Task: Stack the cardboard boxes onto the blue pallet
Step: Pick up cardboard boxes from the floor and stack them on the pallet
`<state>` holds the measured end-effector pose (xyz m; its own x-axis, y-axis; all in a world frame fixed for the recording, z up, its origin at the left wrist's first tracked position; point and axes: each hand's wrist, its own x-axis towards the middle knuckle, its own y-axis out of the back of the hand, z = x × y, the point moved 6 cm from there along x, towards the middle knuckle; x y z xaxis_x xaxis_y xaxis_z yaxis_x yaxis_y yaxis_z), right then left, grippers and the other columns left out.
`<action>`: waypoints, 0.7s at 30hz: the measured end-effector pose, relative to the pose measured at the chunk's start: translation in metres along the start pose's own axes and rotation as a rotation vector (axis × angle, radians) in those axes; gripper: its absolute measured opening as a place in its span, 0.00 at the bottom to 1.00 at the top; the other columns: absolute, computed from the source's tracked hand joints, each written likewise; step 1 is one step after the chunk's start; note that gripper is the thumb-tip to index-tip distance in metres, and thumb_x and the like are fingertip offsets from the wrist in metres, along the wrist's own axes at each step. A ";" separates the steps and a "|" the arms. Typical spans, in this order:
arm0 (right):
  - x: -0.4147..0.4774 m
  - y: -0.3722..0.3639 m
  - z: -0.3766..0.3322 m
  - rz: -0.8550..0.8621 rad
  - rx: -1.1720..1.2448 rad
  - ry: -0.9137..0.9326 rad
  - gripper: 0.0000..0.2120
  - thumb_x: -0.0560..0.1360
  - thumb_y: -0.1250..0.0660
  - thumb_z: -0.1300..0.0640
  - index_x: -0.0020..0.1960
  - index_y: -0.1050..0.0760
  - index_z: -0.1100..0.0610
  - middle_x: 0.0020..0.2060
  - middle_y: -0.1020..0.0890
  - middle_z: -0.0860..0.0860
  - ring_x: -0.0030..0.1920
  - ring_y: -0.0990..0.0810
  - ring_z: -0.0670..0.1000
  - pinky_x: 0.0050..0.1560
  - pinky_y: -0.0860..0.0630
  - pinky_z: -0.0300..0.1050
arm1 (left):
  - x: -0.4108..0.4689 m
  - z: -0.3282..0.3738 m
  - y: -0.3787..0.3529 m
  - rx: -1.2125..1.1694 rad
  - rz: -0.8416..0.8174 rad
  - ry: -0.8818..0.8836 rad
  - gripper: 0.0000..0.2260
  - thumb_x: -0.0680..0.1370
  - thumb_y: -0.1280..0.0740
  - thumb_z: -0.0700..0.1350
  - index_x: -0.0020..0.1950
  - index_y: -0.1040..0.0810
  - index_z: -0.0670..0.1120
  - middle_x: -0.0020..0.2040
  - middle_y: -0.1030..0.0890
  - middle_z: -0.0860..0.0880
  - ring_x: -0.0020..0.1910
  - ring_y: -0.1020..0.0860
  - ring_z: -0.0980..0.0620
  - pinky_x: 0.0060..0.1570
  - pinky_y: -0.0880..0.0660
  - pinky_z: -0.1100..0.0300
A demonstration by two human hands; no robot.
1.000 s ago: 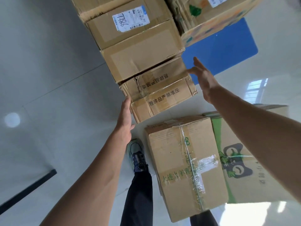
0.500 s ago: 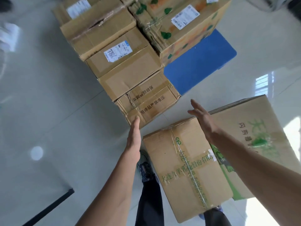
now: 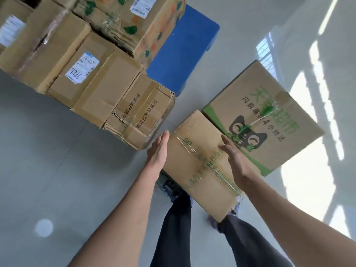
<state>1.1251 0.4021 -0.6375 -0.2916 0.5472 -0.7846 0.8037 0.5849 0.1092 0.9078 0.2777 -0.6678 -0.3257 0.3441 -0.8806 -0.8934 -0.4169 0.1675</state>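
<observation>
A plain taped cardboard box (image 3: 200,162) lies on the floor in front of my feet. My left hand (image 3: 159,149) is open, fingers straight, at the box's left edge. My right hand (image 3: 234,157) is open above the box's right side, fingers spread. A larger box with green print and a cat logo (image 3: 269,105) lies just right of it. The blue pallet (image 3: 183,49) is beyond, with several boxes stacked on its left part, among them a small box with printed text (image 3: 142,112) and a labelled box (image 3: 86,74).
A box with orange and green prints (image 3: 134,22) tops the rear of the stack. The pale glossy floor (image 3: 48,170) spreads to the left. My dark trouser legs and a shoe (image 3: 169,187) show below the plain box. Bright window reflections lie on the floor at right.
Both hands have left the small box on the stack and come down to either side of the plain box on the floor. The view has tilted down and right.
</observation>
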 end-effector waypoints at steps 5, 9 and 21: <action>-0.037 0.034 0.075 0.181 0.086 -0.116 0.39 0.72 0.38 0.43 0.82 0.39 0.44 0.81 0.38 0.45 0.76 0.37 0.48 0.73 0.41 0.51 | 0.014 0.009 -0.016 0.234 0.016 -0.082 0.42 0.73 0.53 0.77 0.84 0.44 0.60 0.85 0.47 0.57 0.84 0.50 0.48 0.79 0.51 0.34; -0.054 0.050 0.129 0.301 0.137 -0.166 0.37 0.77 0.38 0.44 0.84 0.45 0.46 0.84 0.49 0.45 0.83 0.47 0.52 0.81 0.46 0.58 | 0.030 0.005 -0.025 0.310 0.021 -0.095 0.39 0.77 0.53 0.75 0.84 0.47 0.59 0.85 0.50 0.55 0.84 0.53 0.47 0.79 0.53 0.33; -0.063 0.039 0.168 0.405 0.431 -0.164 0.40 0.70 0.37 0.48 0.81 0.43 0.42 0.73 0.27 0.49 0.66 0.24 0.55 0.69 0.27 0.58 | 0.040 -0.001 -0.026 0.355 0.082 -0.106 0.36 0.80 0.50 0.73 0.85 0.46 0.57 0.86 0.50 0.51 0.84 0.51 0.45 0.80 0.51 0.36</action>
<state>1.2626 0.2897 -0.6863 0.1368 0.5560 -0.8198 0.9814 0.0364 0.1884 0.9182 0.3010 -0.7077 -0.4146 0.4148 -0.8099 -0.9084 -0.1354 0.3957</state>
